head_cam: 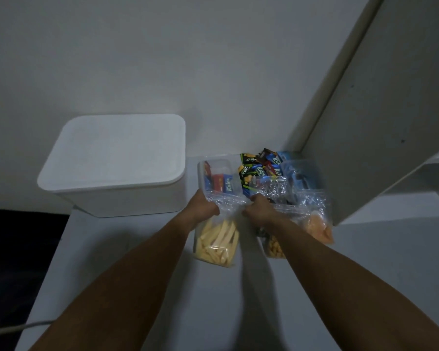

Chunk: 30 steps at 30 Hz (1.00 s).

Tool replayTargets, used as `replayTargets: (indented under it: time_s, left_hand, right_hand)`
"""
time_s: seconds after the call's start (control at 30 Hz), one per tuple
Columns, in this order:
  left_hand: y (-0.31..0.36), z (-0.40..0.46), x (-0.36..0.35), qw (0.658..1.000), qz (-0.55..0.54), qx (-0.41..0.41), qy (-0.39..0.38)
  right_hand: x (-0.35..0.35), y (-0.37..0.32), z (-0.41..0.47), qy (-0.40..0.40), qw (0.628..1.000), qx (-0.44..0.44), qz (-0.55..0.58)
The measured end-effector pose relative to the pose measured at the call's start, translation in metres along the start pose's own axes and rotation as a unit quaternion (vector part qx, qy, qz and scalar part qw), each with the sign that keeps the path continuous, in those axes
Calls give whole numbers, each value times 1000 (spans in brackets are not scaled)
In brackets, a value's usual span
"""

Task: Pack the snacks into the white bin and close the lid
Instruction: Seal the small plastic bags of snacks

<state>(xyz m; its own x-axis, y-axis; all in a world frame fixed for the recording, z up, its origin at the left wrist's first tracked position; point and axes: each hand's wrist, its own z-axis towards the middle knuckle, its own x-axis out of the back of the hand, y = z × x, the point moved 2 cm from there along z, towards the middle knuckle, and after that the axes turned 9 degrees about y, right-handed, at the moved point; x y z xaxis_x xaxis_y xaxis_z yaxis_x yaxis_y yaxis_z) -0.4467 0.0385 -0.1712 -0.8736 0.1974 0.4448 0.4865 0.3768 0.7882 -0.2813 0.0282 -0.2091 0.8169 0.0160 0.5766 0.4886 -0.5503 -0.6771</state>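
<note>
Both hands' (230,207) fingertips behind bag (217,239)

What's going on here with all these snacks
A person is gathering snacks on a white surface. The left hand and right hand both grip the top of a clear bag of pale sticks. More snack bags and a clear tub of wrapped snacks lie just beyond. The white bin stands to the left with its lid on, so nothing visible is packed yet.

We see both forearms reaching forward, nearly parallel. Left hand (205,207) and right hand (258,210) each curled, gripping plastic.
</note>
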Motion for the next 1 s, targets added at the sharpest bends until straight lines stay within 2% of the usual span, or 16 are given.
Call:
replayTargets:
  time_s: [0.27, 0.37, 0.43, 0.6, 0.7, 1.0]
  left_hand:
    - [-20, 17, 6, 991, -83, 64, 88]
    - [-31, 16, 8, 982, -91, 44, 157]
    - [-38, 15, 5, 976, -121, 30, 178]
    - [-31, -12, 7, 948, -197, -2, 249]
    - [-34, -26, 15, 942, -211, -17, 262]
    - [-27, -68, 31, 921, -232, -92, 299]
  right_hand:
    - [-1, 4, 5, 61, 997, -1, 42]
    - [-2, 1, 1, 78, 993, 15, 88]
    - [-3, -5, -5, 75, 991, 37, 105]
    - [1, -20, -22, 54, 984, 134, 103]
    - [9, -23, -32, 51, 976, 201, 72]
    - [36, -27, -51, 47, 951, 295, 80]
